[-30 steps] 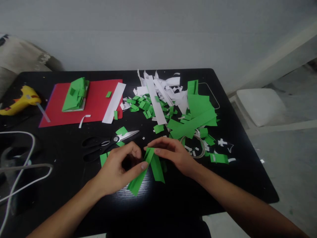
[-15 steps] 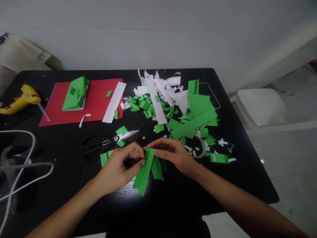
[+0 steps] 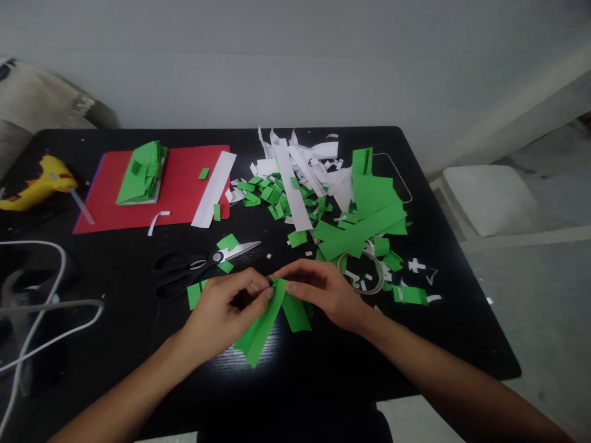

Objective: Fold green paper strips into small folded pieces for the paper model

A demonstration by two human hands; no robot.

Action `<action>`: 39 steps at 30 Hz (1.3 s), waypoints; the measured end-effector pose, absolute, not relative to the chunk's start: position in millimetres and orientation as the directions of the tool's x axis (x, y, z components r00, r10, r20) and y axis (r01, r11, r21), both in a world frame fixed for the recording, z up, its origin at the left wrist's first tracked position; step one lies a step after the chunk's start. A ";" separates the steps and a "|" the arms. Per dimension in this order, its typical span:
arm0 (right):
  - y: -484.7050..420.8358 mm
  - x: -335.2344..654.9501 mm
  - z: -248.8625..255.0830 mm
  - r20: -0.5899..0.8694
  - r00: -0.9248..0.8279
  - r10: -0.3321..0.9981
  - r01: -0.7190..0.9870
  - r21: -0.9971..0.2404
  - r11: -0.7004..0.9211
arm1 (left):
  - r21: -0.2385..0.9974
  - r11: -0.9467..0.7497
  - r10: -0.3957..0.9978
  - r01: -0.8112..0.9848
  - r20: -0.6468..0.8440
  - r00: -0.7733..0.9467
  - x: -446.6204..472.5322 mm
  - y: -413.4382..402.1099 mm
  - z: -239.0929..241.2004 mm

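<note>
Paper strips point(image 3: 261, 335), green, splay from left fingers point(image 3: 257, 307) and right fingers point(image 3: 303, 290) pinching their tops.

A black table point(image 3: 346, 375) bears black-handled scissors point(image 3: 218, 256), with a green scrap point(image 3: 228, 240) at their blade. Beyond the scissors lies a red sheet point(image 3: 182, 184); well to their left, a yellow glue gun point(image 3: 46, 183). Beyond and right of them spread white paper scraps point(image 3: 340, 187), small green pieces point(image 3: 272, 195) and larger green sheets point(image 3: 375, 194). Farther right of them are a pale ring point(image 3: 381, 277) and a white cutout point(image 3: 415, 266).
</note>
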State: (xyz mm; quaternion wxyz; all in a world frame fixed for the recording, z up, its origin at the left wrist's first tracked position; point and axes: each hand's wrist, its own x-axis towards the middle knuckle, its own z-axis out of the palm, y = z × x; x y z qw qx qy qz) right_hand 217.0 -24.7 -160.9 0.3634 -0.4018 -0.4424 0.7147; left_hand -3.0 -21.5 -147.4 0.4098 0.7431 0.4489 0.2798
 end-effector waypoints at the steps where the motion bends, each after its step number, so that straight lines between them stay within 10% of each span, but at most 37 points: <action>1: -24.8 217.2 -160.9 -0.254 -0.413 0.875 -0.159 -0.926 -0.343 | 0.862 -0.251 0.896 0.440 0.035 0.442 -3.1 -21.4 -147.0; 32: -25.1 217.5 -158.5 -0.223 -0.441 0.869 -0.193 -0.922 -0.335 | 0.937 0.144 0.824 0.317 -0.291 0.486 -9.3 -15.4 -141.5; 39: -27.0 216.5 -160.0 -0.185 -0.353 0.917 -0.250 -0.926 -0.283 | 0.936 0.020 0.861 0.350 -0.194 0.471 -8.1 -17.9 -144.2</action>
